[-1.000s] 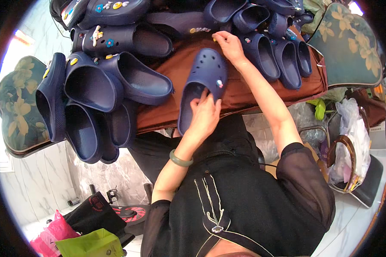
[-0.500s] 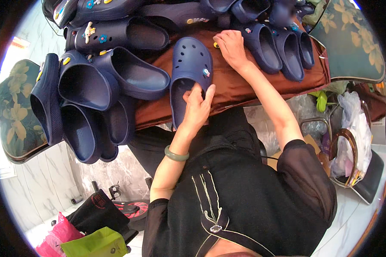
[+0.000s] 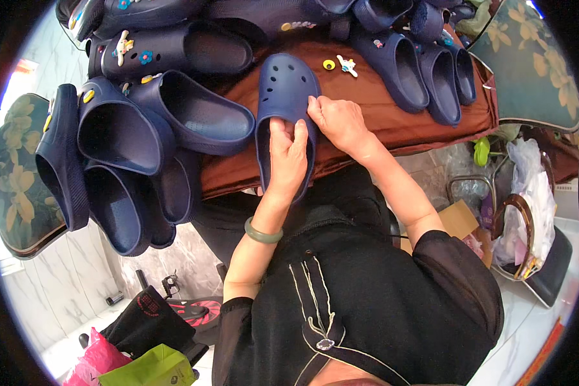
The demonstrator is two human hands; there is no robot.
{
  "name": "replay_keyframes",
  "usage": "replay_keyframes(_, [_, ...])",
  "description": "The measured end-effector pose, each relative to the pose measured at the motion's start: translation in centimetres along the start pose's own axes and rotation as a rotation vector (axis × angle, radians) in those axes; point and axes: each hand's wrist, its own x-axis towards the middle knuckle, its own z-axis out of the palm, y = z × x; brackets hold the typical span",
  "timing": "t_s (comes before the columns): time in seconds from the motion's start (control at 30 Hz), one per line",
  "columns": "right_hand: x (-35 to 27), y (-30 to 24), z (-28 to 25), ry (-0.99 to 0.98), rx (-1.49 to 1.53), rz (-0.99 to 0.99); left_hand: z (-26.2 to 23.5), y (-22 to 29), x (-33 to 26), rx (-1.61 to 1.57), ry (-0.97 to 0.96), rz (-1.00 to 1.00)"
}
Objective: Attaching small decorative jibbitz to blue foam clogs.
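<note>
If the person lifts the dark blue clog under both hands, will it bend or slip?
The clog looks like moulded foam, so it is probably light and only slightly bendy. Its matte surface should not slip much. The left hand and right hand already rest on it.
</note>
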Motion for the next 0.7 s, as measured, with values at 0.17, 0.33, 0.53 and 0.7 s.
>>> replay_keyframes(0.17, [-0.7,1.6,1.0,-0.007,0.237,0.032,-0.4,-0.3,0.6,0.003,0.004,-0.034])
replay_keyframes(0.33, [-2.4,2.5,2.3,0.134,0.550,-0.011,-0.4,-0.3,0.8,-0.010,0.000,-0.059])
replay_keyframes(0.53, [0.1,6.6,0.1,0.480,0.070,-0.176,-0.8,0.0,1.1,0.209,-0.035,-0.027])
replay_keyframes(0.7, [1.4,9.1,-0.1,0.354,-0.214,-0.519,-1.2,-0.1,1.6,0.258,-0.093,-0.056])
